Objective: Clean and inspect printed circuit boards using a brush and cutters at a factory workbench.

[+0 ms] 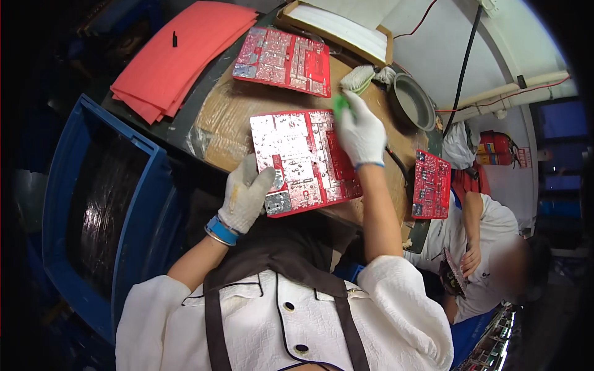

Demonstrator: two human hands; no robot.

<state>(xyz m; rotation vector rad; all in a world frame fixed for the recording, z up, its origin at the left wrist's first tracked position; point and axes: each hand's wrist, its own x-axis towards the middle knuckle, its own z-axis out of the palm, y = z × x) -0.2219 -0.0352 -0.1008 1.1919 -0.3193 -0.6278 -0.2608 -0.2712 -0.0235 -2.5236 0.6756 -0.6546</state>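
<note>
My left hand [243, 196], in a white glove with a blue wrist strap, grips the left edge of a red circuit board panel [303, 162]. The panel is tilted, and its face shows silvery patches and many small solder points. Over the panel's far right corner is my gloved right hand [361, 131], its fingers closed on a small green object [340, 106] smeared by motion, so its kind does not show. A second red panel [283, 60] lies beyond the first. Just past my right hand sits a scrubbing brush [357, 78] with pale bristles.
Pink foam sheets [179, 55] are stacked at the far left, beside a blue crate [117, 204]. A carton with white sheets [337, 31] and a round metal bowl [411, 102] stand behind. Another red panel [431, 185] is at the right, near a seated person [489, 247].
</note>
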